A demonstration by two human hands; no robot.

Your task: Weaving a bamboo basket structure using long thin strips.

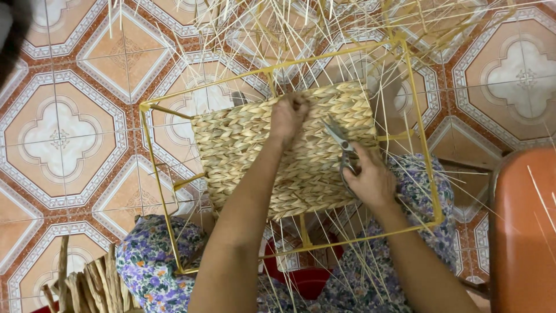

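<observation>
Here: a person sits on a tiled floor (69, 133), seen from above.
Basket: a woven panel (272, 150) of pale plaited grass fills the middle of the frame, fixed inside a yellow wire frame (417, 104) that rests on the lap.
Left hand: the left hand (288, 116) presses on the top part of the woven panel, near the middle of the frame; its fingers are curled shut, pinching the weave.
Right hand: the right hand (370, 179), a bit right of the middle, grips scissors (341, 145); its fingers are closed round the handles and the blades point up and left at the weave.
Done so far: one side looks woven full.
Left to do: many thin loose sticks (278, 29) stand out bare at the top of the frame, and the other sides of the wire frame look open.
Nearby: dry grass strands (87, 284) lie at the lower left; an orange chair (521, 232) stands at the right edge.
</observation>
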